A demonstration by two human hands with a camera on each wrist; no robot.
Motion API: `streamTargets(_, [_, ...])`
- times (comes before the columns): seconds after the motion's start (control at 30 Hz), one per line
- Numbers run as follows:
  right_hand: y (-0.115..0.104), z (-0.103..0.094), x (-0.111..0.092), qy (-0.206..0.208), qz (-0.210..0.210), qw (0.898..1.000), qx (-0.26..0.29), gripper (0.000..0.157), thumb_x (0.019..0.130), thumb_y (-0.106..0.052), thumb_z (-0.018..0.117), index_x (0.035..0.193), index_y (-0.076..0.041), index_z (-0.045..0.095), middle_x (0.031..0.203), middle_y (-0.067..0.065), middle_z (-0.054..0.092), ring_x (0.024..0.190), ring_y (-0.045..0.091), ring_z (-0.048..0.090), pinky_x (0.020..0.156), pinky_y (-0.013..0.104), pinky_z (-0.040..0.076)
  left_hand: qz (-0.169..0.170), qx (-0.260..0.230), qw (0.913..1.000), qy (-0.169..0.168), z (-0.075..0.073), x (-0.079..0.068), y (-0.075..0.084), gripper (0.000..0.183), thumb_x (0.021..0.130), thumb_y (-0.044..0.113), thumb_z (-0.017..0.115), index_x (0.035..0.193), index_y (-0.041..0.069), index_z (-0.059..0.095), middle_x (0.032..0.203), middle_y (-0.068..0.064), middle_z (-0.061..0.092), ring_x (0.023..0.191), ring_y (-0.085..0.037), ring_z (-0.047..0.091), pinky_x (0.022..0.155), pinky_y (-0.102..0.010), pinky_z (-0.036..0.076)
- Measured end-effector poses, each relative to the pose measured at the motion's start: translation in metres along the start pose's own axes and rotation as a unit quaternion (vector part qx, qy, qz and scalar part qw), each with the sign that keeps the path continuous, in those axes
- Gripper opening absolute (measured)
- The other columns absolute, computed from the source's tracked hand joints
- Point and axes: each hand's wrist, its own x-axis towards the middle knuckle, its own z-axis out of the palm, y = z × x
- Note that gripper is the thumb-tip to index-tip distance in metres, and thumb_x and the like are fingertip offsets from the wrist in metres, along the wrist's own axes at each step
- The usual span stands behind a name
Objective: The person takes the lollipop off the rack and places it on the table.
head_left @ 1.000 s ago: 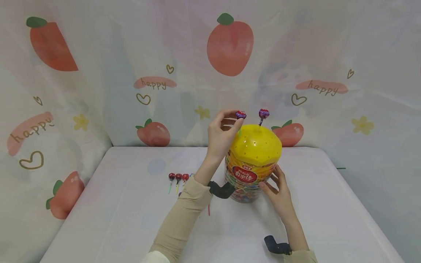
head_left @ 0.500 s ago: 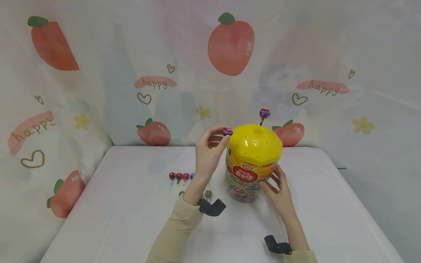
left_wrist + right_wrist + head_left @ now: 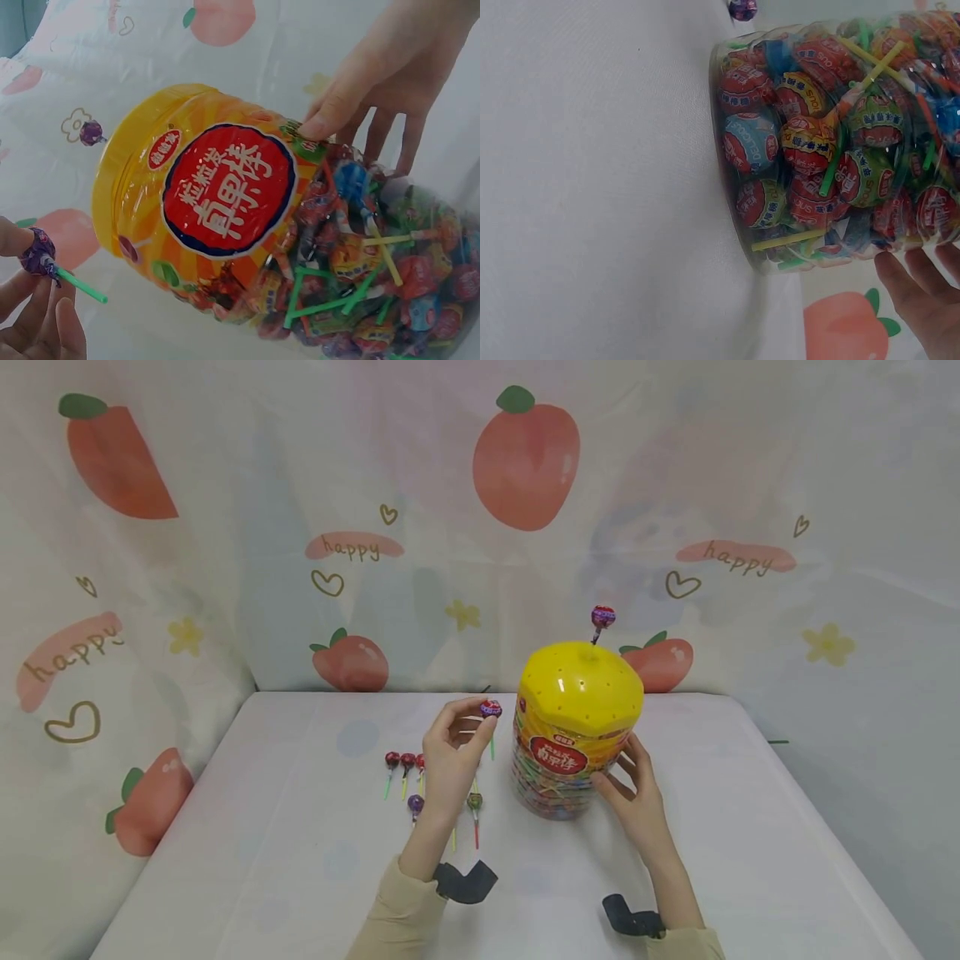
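Note:
My left hand pinches a purple-wrapped lollipop by its head between thumb and fingers, left of the candy jar. Its green stick points away from the fingers in the left wrist view. Clear plastic forms the jar, which is full of wrapped lollipops and topped by a yellow lid with small holes. Another purple-and-red lollipop stands stick-down in the lid's top. My right hand holds the jar's right side, thumb on the front, other fingers round the side.
On the white table, several lollipops lie left of the jar, among them a dark red one, a purple one and a green one. My left forearm partly covers this group. A fruit-printed cloth hangs behind.
My left hand has moved from beside the lid down and to the left, carrying the lollipop away from the jar. The right hand and jar stay in place.

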Motion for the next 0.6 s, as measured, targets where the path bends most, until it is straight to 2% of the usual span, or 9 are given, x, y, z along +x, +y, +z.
streamTargets(0.2, [0.0,0.001,0.0,0.001,-0.002,1.0,0.001,0.081,0.093,-0.018,0.062,0.155,-0.025,0.01,0.158,0.012,0.021,0.141,0.038,0.029,0.105,0.052,0.038,-0.045,0.012,0.9985,0.028,-0.008,-0.011,-0.018,0.026,0.087,0.017,0.07,0.112,0.012,0.067,0.105,-0.011,0.067,0.085,-0.013,0.061,0.075,-0.02,0.051])
streamTargets(0.6, [0.001,0.0,0.001,-0.001,0.0,1.0,-0.003,0.081,0.093,-0.019,0.062,0.155,-0.027,0.009,0.158,0.011,0.021,0.141,0.036,0.029,0.105,0.052,0.038,-0.061,0.02,0.9959,0.065,-0.022,-0.025,-0.04,0.026,0.085,0.015,0.072,0.11,0.009,0.067,0.103,-0.014,0.068,0.082,-0.014,0.061,0.076,-0.021,0.052])
